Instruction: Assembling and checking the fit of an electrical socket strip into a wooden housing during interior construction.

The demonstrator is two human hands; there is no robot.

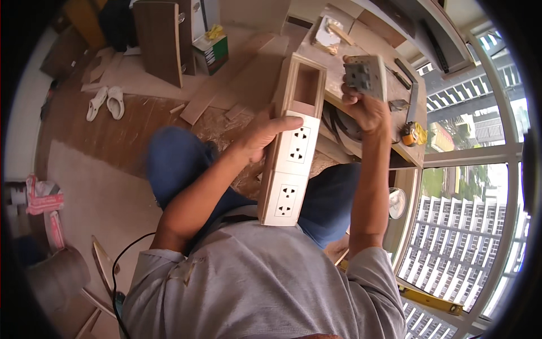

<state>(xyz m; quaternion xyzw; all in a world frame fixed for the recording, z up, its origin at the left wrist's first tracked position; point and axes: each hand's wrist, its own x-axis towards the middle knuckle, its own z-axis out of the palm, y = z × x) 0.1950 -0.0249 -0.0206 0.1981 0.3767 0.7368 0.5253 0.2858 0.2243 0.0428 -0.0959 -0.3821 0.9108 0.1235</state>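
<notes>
A long narrow wooden box (278, 107) stands tilted up from my lap, its near end against my shirt. Two white socket plates (291, 150) cover its near and middle parts; the far part shows an open recess (306, 85). My left hand (262, 133) grips the box by its left side, thumb lying on the middle plate. Up to the right, beside the bench, my right hand (361, 107) holds a third socket plate (367, 78), with grey socket housings on the side turned left. That plate is apart from the box.
The wooden workbench (319, 48) at far right carries a tape measure (415, 134) and hand tools. Dark cable (341, 125) lies below its edge. Wood offcuts (199, 107) and shavings litter the floor. White clogs (107, 103) lie far left; a spirit level (432, 300) rests near the window.
</notes>
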